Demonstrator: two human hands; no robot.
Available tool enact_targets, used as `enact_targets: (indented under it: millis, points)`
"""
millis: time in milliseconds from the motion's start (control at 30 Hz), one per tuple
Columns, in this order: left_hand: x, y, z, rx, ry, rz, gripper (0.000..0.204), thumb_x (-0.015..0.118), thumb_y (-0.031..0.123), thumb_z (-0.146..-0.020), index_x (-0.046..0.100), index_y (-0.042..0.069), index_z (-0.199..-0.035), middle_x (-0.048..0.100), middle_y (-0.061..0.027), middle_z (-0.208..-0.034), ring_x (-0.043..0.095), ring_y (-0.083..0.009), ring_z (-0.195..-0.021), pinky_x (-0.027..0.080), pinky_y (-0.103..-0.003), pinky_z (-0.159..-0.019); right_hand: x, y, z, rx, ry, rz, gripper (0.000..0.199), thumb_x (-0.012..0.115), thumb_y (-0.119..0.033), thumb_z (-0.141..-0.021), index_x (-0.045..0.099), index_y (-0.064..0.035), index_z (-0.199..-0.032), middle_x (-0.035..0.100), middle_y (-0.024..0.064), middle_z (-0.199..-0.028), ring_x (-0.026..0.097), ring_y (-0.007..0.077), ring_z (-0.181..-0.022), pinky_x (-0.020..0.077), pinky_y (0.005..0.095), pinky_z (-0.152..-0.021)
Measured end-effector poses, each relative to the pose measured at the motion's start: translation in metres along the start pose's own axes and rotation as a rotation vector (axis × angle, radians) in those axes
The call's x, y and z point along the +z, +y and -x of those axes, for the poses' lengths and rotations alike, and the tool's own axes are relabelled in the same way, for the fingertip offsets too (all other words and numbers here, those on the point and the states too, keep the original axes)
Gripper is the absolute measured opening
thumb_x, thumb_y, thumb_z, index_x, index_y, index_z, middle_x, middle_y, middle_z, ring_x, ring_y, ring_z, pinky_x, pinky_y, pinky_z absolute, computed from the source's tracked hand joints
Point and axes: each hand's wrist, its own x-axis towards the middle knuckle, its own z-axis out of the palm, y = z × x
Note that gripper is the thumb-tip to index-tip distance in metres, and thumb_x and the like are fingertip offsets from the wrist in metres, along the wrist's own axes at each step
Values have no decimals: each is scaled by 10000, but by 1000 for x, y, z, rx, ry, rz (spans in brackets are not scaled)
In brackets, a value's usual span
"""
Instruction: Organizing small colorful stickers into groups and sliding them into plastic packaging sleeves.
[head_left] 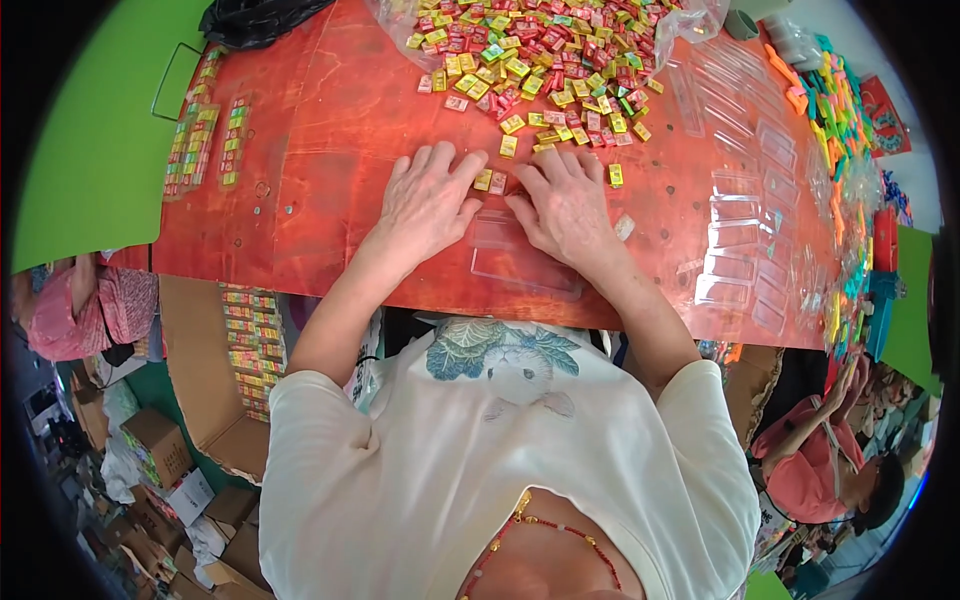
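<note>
My left hand (428,200) and my right hand (565,200) lie palm down side by side on a red-brown table (330,150). Their fingertips meet at two small wrapped candies (490,181), one yellow and one pink. A clear flat plastic tray (525,255) lies just below the hands, partly under the right wrist. Beyond the fingers spreads a big heap of small yellow, red, pink and green candies (540,50) on clear plastic. I cannot tell whether the fingers pinch a candy or only touch it.
Several empty clear trays (745,230) lie on the table's right side. Filled strips of candies (195,145) sit at the far left. A black bag (255,18) rests at the top left corner. Cardboard boxes (160,445) stand on the floor; another person (820,450) sits lower right.
</note>
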Motion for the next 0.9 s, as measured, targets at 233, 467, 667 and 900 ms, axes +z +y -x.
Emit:
enact_targets:
  millis: [233,467,667,900]
  points:
    - [6,3,-11,84,-59,17,304,746,197,-852,644,127,-1130,538,-89,-1003,594,-292,-979,509,-434,-780,-1,6,16,24,-66,33,232,749,-227,-816,655,-104,-989,588,80,-1021,582,264,-983,408,474,-952]
    - [7,4,3,19,-1,25,254,737,192,-858,642,125,-1085,526,-93,-971,598,-297,-962,515,-436,-789,-1,1,11,2,-33,11,230,743,-204,-829,649,-104,-1013,588,76,-1002,585,273,-980,411,462,-940]
    - [9,13,6,-40,-29,67,254,739,185,-849,616,104,-1056,536,-107,-971,625,-314,-935,549,-445,-760,5,0,2,112,-60,57,210,748,-229,-826,632,-90,-932,582,83,-962,582,269,-935,409,467,-915]
    - [9,21,2,-88,-15,72,308,750,190,-840,608,97,-1096,547,-126,-988,658,-334,-905,575,-454,-726,-5,1,9,136,-12,23,223,738,-264,-847,652,-107,-978,604,67,-947,600,268,-933,408,464,-898]
